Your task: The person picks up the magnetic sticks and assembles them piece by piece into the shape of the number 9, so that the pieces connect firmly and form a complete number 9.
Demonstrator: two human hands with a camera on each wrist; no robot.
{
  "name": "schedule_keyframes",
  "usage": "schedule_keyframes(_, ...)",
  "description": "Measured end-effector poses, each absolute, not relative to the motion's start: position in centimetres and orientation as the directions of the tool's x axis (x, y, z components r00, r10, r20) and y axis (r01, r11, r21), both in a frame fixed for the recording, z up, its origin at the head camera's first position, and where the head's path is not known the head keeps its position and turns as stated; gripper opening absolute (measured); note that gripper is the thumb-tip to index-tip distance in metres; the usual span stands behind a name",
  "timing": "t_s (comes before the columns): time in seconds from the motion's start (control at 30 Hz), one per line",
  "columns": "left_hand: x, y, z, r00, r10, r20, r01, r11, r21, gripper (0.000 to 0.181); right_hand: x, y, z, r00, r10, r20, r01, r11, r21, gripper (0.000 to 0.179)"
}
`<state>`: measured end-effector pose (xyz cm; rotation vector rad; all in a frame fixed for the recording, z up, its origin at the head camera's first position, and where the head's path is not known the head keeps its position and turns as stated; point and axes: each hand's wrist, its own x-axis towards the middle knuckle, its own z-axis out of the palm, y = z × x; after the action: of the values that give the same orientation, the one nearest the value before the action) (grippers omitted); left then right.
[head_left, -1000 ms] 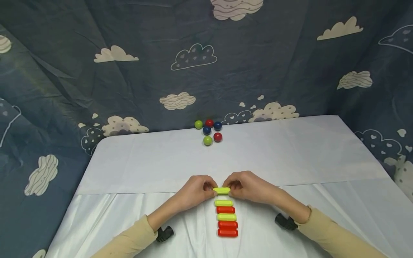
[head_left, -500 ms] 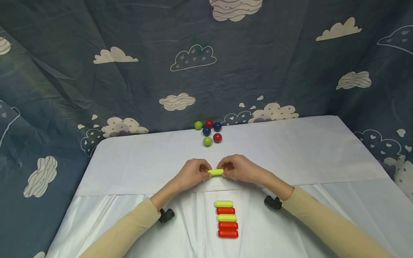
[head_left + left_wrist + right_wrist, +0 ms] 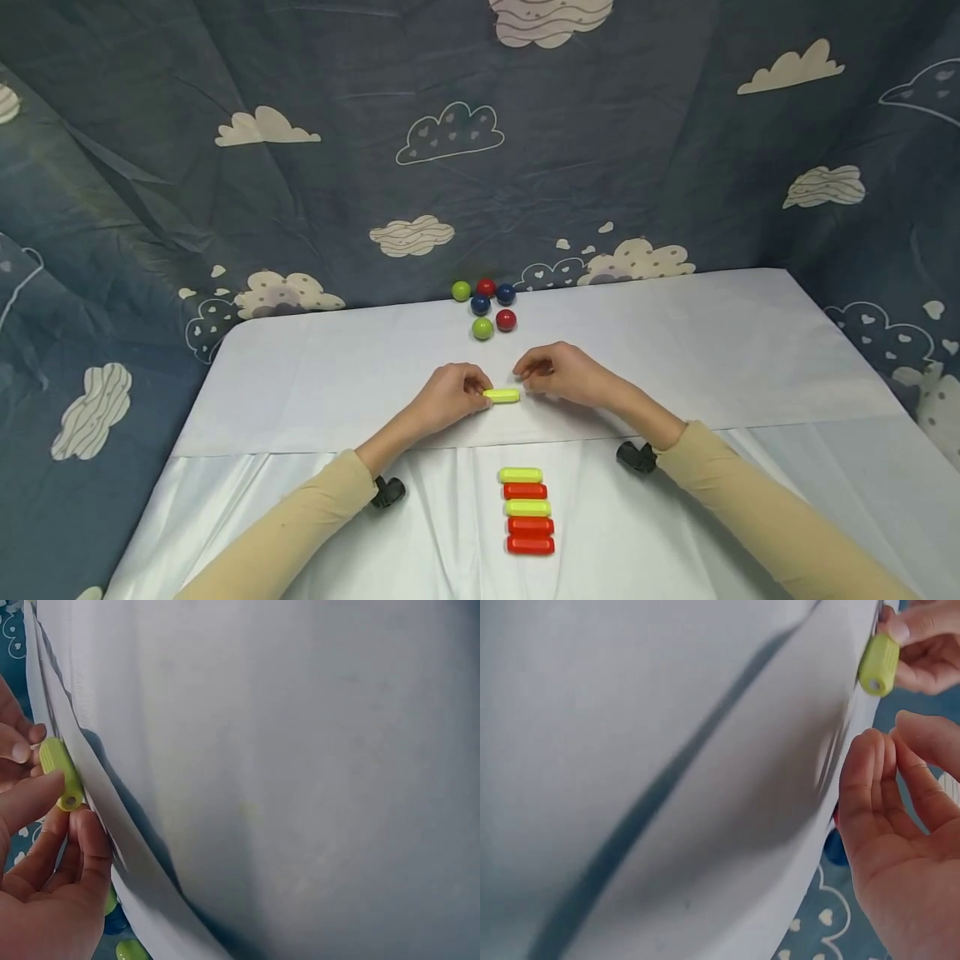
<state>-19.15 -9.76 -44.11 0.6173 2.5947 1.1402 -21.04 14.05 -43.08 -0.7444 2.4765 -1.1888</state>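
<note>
My left hand (image 3: 448, 398) pinches one end of a yellow-green plastic bar (image 3: 504, 396) between thumb and fingers, over the far half of the white table. In the left wrist view the bar (image 3: 58, 769) has lengthwise ribs and a small hole in its end face. Just right of the bar's free end is my right hand (image 3: 564, 373), holding nothing. The right wrist view shows its fingers (image 3: 862, 769) loosely bent, apart from the bar (image 3: 880, 664). Nearer the front, a column of similar bars holds a yellow-green bar (image 3: 521, 475), several red ones and another yellow-green one.
At the back of the white-covered table (image 3: 675, 350) lie several small balls, among them a green ball (image 3: 482, 328), a red ball (image 3: 506, 320) and a blue ball (image 3: 480, 305). A dark cloud-print curtain (image 3: 600, 167) hangs behind. Black wrist cameras sit under both sleeves.
Both hands carried the yellow-green bar away from the column, farther back and slightly left. My right hand has since let go and moved off to the right; the left still pinches the bar.
</note>
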Motion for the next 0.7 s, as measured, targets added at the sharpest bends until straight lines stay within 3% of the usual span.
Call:
schedule_keyframes(0.3,-18.9,-9.8,-44.1,-0.901,0.427,-0.076,0.219,0.597,0.772,0.011,-23.1,15.2,-42.5,-0.862,-0.505,-0.039,-0.270,0.524,-0.808,0.024)
schedule_keyframes(0.7,-19.1,-10.0,-44.5,-0.909,0.401,-0.109,0.167,0.591,0.789,0.011,-27.7,14.3,-42.8,-0.906,-0.420,0.054,-0.304,0.556,-0.774,0.030)
